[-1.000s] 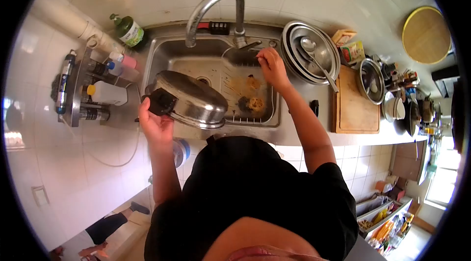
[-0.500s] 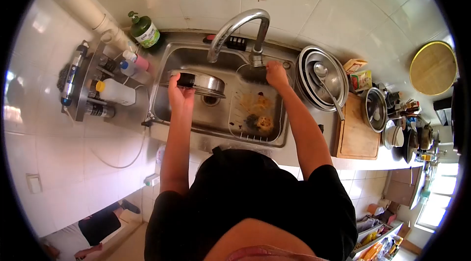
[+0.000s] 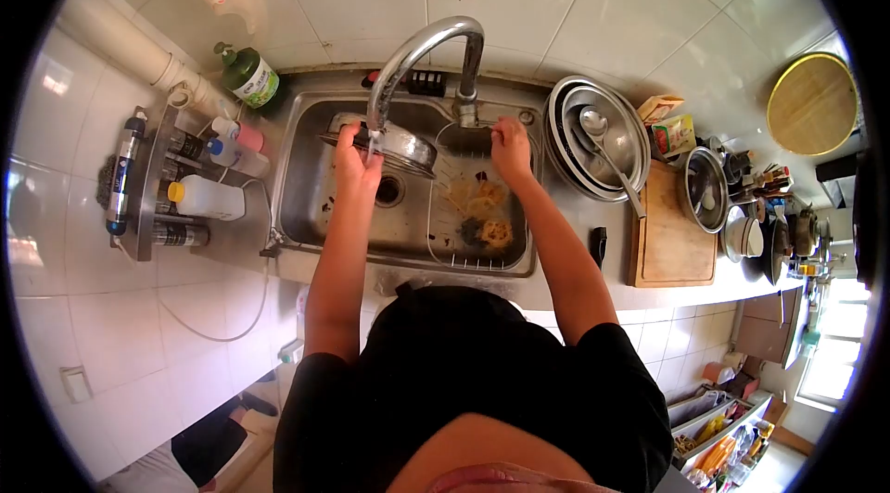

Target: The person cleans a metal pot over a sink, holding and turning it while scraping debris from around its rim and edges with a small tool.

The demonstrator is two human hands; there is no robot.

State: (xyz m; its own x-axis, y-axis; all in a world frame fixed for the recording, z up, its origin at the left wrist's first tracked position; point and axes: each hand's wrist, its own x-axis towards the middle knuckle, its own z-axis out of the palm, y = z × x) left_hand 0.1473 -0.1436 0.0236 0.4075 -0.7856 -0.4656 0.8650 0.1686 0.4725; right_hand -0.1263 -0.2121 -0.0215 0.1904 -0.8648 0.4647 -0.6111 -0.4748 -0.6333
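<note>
White tiled walls [image 3: 519,11] curve around a steel sink [image 3: 315,224] in the head view. One pan [image 3: 408,148] is tilted inside the sink, on its left side, partly covered by the one curved faucet [image 3: 445,26]. The left hand [image 3: 356,164] is clamped on the pan's edge or handle; which of them is hidden behind the fingers. The right hand [image 3: 509,150] is curled at the faucet's base, and whether it grips anything cannot be told. Food scraps [image 3: 484,215] lie to the right, too blurred to count. Beside the sink are at least three nested bowls [image 3: 575,159], one ladle [image 3: 607,154] and one cutting board [image 3: 672,233]. One other person [image 3: 209,447] is cut off at lower left.
</note>
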